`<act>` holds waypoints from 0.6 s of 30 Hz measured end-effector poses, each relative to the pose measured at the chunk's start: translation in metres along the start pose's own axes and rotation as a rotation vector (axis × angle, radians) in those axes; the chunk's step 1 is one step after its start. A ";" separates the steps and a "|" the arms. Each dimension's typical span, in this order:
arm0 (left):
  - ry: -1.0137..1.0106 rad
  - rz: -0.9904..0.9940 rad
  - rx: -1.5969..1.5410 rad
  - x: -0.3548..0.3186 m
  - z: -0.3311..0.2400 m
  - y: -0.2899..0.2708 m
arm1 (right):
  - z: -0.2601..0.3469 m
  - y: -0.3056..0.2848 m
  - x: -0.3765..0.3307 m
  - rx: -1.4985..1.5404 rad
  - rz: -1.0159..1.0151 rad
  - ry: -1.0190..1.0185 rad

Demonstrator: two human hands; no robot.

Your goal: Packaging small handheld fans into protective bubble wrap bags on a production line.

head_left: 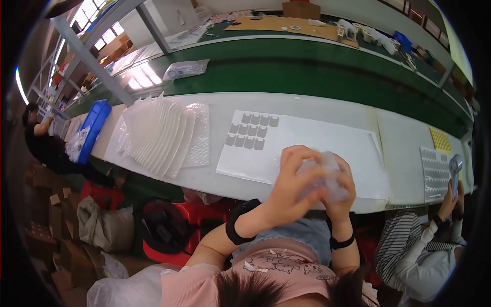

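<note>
My left hand (292, 179) and my right hand (343, 190) are both closed around a translucent, whitish plastic bundle (332, 176). It is held above the front edge of the white table, close to my body. Motion blurs it, so its exact kind does not show. Beneath and beyond my hands lies a large white sheet (327, 138). Several small grey rounded labels (250, 130) sit in rows on its left part.
Left on the table, a fanned stack of white pouches (161, 135) rests on bubble wrap (199, 138). A blue bin (94, 128) stands farther left. Behind runs a green conveyor belt (255, 71) with a clear packet (186, 69). At right, a co-worker's hands (450, 202) hold a light-coloured device.
</note>
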State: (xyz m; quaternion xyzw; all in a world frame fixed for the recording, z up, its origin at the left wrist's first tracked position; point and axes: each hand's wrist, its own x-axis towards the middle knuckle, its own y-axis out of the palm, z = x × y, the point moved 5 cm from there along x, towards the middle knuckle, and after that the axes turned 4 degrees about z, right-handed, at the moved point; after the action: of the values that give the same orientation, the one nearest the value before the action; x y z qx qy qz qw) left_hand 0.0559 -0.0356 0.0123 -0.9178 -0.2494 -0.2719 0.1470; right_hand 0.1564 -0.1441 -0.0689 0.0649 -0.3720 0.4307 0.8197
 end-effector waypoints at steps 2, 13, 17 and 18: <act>0.274 0.168 0.712 0.003 -0.024 0.004 | 0.012 0.000 0.000 0.081 -0.042 0.109; 0.000 0.474 0.949 0.088 0.023 -0.052 | 0.011 -0.019 0.008 -0.455 -0.048 0.167; 0.008 0.588 1.390 0.171 0.123 -0.059 | -0.005 -0.024 -0.011 -0.655 0.019 0.194; 0.004 0.590 1.439 0.189 0.153 -0.066 | -0.006 -0.024 -0.010 -0.602 -0.016 0.214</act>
State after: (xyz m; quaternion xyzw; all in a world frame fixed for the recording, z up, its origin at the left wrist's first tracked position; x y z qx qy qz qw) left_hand 0.2232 0.1532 0.0060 -0.6245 -0.1098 0.0053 0.7732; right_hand 0.1740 -0.1636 -0.0746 -0.2234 -0.3942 0.2991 0.8398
